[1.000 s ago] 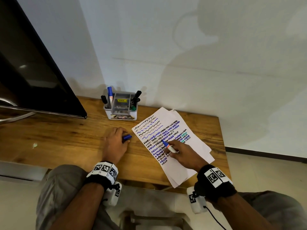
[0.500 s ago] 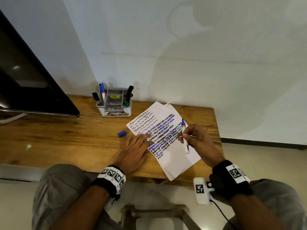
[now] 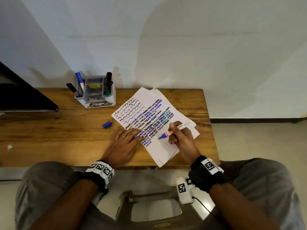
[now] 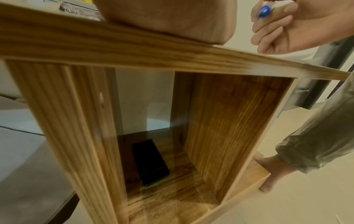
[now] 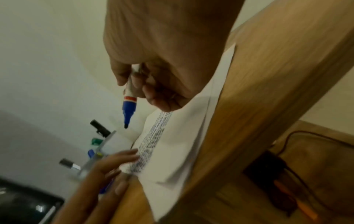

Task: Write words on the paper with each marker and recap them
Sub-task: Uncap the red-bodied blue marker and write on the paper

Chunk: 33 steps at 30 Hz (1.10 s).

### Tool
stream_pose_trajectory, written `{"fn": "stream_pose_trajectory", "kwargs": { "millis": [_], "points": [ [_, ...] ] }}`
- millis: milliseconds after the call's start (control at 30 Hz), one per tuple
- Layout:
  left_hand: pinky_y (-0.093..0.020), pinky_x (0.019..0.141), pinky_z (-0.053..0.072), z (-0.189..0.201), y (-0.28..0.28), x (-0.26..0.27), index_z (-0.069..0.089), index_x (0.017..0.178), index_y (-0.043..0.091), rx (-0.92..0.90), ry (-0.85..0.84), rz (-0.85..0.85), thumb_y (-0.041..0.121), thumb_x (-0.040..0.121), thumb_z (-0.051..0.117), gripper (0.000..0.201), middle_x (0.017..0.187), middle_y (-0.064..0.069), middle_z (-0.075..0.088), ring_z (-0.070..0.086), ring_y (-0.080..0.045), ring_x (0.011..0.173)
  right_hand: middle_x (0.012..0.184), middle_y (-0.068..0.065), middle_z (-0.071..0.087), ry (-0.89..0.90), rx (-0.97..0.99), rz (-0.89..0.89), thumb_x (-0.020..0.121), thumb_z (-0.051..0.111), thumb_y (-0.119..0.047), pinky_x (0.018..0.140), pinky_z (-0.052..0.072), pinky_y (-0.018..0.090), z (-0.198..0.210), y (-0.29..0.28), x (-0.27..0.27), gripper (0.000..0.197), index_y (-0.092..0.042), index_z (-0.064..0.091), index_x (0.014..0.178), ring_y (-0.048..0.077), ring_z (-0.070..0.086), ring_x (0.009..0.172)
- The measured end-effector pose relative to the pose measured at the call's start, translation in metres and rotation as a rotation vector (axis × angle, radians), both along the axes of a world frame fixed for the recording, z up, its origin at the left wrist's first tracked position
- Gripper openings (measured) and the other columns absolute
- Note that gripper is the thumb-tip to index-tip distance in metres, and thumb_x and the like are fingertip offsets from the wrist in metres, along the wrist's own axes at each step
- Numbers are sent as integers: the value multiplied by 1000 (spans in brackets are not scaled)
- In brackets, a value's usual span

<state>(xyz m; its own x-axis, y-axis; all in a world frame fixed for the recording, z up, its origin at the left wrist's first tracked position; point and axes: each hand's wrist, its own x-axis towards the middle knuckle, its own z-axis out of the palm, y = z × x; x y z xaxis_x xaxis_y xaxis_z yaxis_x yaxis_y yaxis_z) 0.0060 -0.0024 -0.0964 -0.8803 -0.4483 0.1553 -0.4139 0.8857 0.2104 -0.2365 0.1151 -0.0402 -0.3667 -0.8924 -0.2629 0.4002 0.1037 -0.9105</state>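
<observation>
The marker (image 3: 167,133) is gripped in the curled fingers of the right hand (image 3: 180,140), uncapped, blue tip pointing left and held just above the paper (image 3: 164,151) (contact of the tip cannot be told). The left hand (image 3: 123,145) is laid flat, fingers straight, fingertips pressed on the paper's left edge over the written lines. The paper is spread on the desk (image 3: 66,138), near its right end. A blue cap (image 3: 107,124) is seen loose on the desk, left of the paper. Behind it, the holder (image 3: 96,97) is stocked with more markers.
</observation>
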Motion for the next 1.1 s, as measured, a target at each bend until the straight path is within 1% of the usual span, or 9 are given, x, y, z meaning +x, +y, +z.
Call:
{"fn": "stream_pose_trajectory", "kwargs": {
  "millis": [100, 200, 333, 467, 667, 800, 900, 967, 1100],
  "points": [
    [-42, 115, 27, 0, -1, 0, 54, 135, 27, -14, -6, -24, 30, 101, 41, 36, 150, -1, 47, 43, -21, 139, 87, 24, 63, 233, 12, 57, 102, 58, -9, 69, 53, 20, -10, -3, 6, 10, -2, 64, 105, 12, 60, 64],
    [-42, 114, 29, 1, -1, -1, 56, 133, 26, -19, -14, -31, 30, 101, 41, 36, 147, -2, 50, 46, -22, 136, 105, 7, 73, 412, -27, 177, 97, 65, -5, 83, 57, 25, -17, -5, 7, 15, -4, 68, 112, 17, 71, 93],
    [-40, 114, 28, 2, -2, -1, 56, 133, 26, -27, -26, -38, 28, 100, 43, 36, 146, -1, 50, 45, -21, 136, 101, 1, 73, 602, -7, 207, 89, 76, -13, 79, 60, 31, -29, -7, 3, 15, -8, 65, 100, 14, 69, 95],
    [-40, 114, 27, 3, -2, -2, 56, 133, 28, -26, -28, -35, 28, 99, 43, 36, 147, 0, 50, 44, -20, 137, 100, 0, 73, 670, -10, 273, 88, 76, -13, 78, 60, 32, -33, -11, -1, 15, -8, 64, 97, 13, 69, 92],
    [-40, 115, 25, 4, -2, -2, 57, 133, 27, -30, -26, -38, 28, 100, 43, 36, 146, -2, 51, 45, -21, 136, 92, -7, 71, 705, -8, 321, 87, 77, -12, 73, 55, 20, -40, -18, -2, 13, -11, 65, 93, 10, 68, 86],
    [-40, 116, 22, 2, -4, -1, 56, 136, 28, -25, -53, -44, 29, 100, 44, 38, 149, -3, 48, 43, -22, 138, 90, 1, 73, 742, -24, 285, 85, 76, -13, 70, 56, 28, -46, -18, -1, 13, -7, 65, 89, 14, 68, 82],
    [-41, 117, 21, 1, -5, -1, 55, 138, 28, -24, -66, -47, 29, 99, 45, 40, 149, -3, 48, 43, -22, 138, 93, -1, 74, 747, -33, 288, 84, 76, -16, 71, 56, 25, -48, -18, -1, 14, -8, 67, 90, 12, 69, 85],
    [-41, 116, 22, 1, -5, -1, 55, 137, 28, -23, -65, -46, 29, 99, 45, 39, 149, -3, 48, 43, -23, 138, 94, -2, 74, 760, -38, 304, 84, 74, -27, 71, 56, 23, -48, -17, 0, 21, -9, 67, 92, 13, 69, 86],
    [-42, 116, 24, 1, -5, -1, 54, 138, 28, -15, -66, -40, 30, 100, 43, 40, 149, -3, 48, 43, -22, 138, 92, -1, 74, 779, -36, 311, 83, 72, -32, 71, 58, 30, -49, -17, 1, 26, -9, 67, 91, 14, 69, 84]
  ]
}}
